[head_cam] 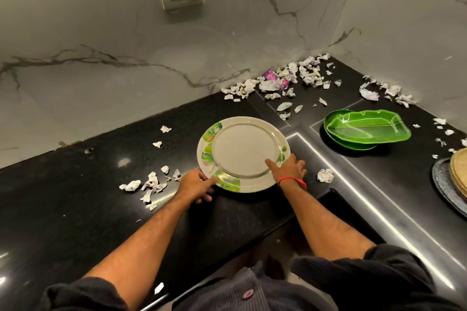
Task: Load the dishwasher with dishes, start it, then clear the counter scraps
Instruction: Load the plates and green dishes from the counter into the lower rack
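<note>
A round, glossy cream plate (pixel 243 154) with green leaf prints on its rim is being held face up, near flat, on the speckled black counter (pixel 75 197). Its near rim is being pinched by the left hand (pixel 199 185) and the right hand (pixel 290 168). Crumpled white paper scraps (pixel 290 78) are being left scattered around.

Black speckled bench (pixel 75 209), L-shaped, meeting marble walls at a corner. Round leaf-patterned plate (pixel 242 151) lying flat, its near rim under the fingers (pixel 271 163) of both hands. Crumpled paper scraps (pixel 149 184) just left of the left fingers, one ball (pixel 325 175) just right of the right fingers, many more (pixel 290 78) heaped well beyond. Stacked green leaf-shaped dishes (pixel 366 129) further right; grey tray (pixel 444 184) at the far right edge.
</note>
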`<action>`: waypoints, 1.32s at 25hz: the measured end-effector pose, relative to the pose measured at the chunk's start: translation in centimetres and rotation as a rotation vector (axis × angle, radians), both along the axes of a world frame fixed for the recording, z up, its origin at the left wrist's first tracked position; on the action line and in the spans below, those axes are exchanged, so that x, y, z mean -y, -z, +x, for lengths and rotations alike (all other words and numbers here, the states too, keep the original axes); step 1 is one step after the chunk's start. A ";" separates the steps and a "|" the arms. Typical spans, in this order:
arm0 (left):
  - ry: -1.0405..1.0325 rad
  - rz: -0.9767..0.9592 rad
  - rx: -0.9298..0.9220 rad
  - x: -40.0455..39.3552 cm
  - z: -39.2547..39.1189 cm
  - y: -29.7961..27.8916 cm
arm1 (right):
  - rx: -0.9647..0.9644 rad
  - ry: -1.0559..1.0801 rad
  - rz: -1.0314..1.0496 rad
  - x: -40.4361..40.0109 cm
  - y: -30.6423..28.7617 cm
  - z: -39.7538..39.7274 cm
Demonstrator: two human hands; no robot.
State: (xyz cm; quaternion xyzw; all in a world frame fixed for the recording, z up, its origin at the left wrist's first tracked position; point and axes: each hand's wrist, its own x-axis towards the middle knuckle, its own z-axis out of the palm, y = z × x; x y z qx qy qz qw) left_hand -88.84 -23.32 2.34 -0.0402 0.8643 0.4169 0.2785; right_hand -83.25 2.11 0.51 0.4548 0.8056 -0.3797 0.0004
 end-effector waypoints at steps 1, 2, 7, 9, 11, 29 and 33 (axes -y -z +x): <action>0.032 -0.033 -0.010 0.2 0.1 -0.1 | 0.060 -0.018 0.041 0.4 -0.3 0.1; 0.056 -0.058 -0.020 0.3 0.3 -0.4 | 0.094 -0.029 0.068 0.6 -0.3 0.2; 0.018 -0.058 -0.136 1.3 0.2 -2.5 | -0.013 0.040 0.062 -0.2 -0.7 0.1; 0.013 -0.047 -0.183 1.8 0.3 -2.9 | -0.097 0.096 0.061 -0.6 -0.7 1.0; 0.025 -0.032 -0.212 1.9 0.6 -3.0 | -0.182 0.198 0.035 -0.7 -1.0 2.2; 0.753 0.402 -0.161 -12.3 19.3 -2.4 | -0.803 1.003 -0.232 4.2 -0.2 37.0; 0.932 0.333 -0.129 -15.4 28.7 -0.7 | -0.900 1.199 -0.258 8.0 1.3 48.7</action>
